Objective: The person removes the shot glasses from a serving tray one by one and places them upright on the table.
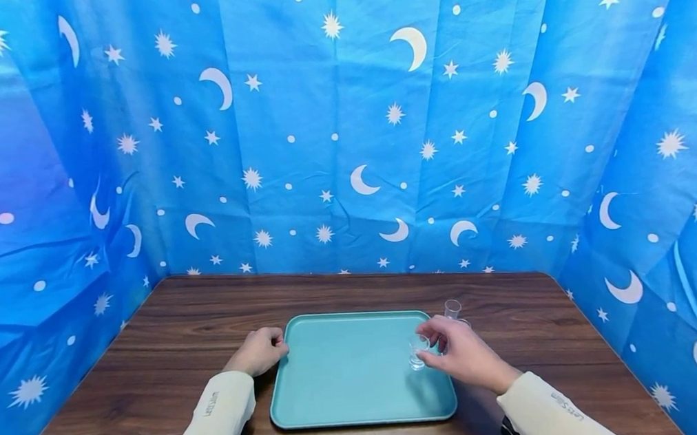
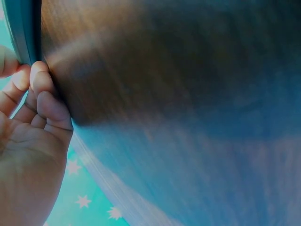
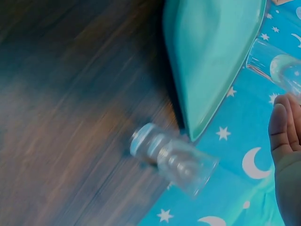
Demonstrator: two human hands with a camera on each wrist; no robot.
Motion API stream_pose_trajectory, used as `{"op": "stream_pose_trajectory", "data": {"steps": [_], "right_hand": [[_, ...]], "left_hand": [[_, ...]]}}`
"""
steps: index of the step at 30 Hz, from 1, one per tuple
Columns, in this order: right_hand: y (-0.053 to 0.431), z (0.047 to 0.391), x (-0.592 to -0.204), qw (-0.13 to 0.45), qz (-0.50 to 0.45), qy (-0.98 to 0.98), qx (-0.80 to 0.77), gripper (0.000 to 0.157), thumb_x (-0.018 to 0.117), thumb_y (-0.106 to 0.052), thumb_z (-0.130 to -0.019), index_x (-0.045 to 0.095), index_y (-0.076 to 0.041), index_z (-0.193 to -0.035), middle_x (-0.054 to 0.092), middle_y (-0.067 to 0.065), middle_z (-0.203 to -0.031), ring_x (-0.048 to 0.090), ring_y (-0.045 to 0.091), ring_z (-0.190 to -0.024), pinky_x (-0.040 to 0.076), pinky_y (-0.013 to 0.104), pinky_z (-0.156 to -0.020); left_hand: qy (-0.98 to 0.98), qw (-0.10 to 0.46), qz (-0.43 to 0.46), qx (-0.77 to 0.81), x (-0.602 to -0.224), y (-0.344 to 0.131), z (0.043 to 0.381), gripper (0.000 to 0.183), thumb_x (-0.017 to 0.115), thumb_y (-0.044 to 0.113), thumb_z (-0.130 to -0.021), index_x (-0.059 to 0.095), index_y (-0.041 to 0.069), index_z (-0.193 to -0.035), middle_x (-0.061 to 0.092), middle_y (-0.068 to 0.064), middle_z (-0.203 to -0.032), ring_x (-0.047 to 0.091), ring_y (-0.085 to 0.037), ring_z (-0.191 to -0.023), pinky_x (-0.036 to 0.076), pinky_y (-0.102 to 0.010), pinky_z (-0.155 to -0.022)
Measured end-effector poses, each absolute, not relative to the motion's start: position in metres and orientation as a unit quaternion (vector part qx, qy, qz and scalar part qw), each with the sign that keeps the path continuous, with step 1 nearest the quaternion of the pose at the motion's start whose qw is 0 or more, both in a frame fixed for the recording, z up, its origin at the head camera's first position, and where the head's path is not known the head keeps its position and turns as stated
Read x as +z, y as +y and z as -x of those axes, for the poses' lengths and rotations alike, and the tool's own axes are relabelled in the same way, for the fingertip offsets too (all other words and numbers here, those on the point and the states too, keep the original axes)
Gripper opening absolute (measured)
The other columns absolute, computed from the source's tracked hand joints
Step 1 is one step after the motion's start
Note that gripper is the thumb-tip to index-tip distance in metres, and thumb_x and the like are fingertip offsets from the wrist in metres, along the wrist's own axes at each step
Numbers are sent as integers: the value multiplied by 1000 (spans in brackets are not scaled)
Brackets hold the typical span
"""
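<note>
My left hand (image 1: pixel 257 352) is at the left side of a turquoise tray (image 1: pixel 349 369), its fingertips pinching the rim. In the left wrist view the other fingers are curled against the tray's outer wall. Over the right part of the tray, my right hand (image 1: pixel 465 354) holds a small clear glass (image 1: pixel 418 355) between thumb and fingers. The glass is close above the tray and casts a shadow there. In the right wrist view this held glass (image 3: pixel 268 63) is partly cut off by the frame edge.
More small clear glassware (image 1: pixel 452 308) stands on the dark wooden table (image 1: pixel 207 313) just right of the tray, partly hidden by my right hand. In the right wrist view these glasses (image 3: pixel 174 157) overlap. A blue curtain (image 1: pixel 342 142) with moons and stars surrounds the table.
</note>
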State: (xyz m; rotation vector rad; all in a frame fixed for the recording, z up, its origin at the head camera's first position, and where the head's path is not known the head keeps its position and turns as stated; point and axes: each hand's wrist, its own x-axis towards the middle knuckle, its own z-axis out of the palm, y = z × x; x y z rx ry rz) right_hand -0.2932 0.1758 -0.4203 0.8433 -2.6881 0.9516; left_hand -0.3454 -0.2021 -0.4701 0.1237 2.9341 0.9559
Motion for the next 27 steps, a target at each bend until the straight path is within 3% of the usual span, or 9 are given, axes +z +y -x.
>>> {"op": "stream_pose_trajectory", "data": {"steps": [17, 27], "right_hand": [[233, 270, -430, 103, -238, -910, 323, 27, 69, -21, -69, 58, -16, -94, 55, -6, -81, 52, 10, -66, 43, 24, -56], [255, 259, -438, 66, -185, -933, 301, 30, 70, -21, -68, 58, -17, -94, 54, -9, -80, 50, 7, -67, 42, 22, -56]], "left_hand": [[951, 33, -36, 305, -471, -200, 348, 16, 51, 14, -79, 47, 10, -65, 41, -3, -55, 40, -17, -49, 31, -29, -48], [949, 22, -48, 310, -471, -202, 346, 16, 51, 14, -79, 46, 9, -65, 40, -3, -53, 39, -17, -46, 31, -29, -47]]}}
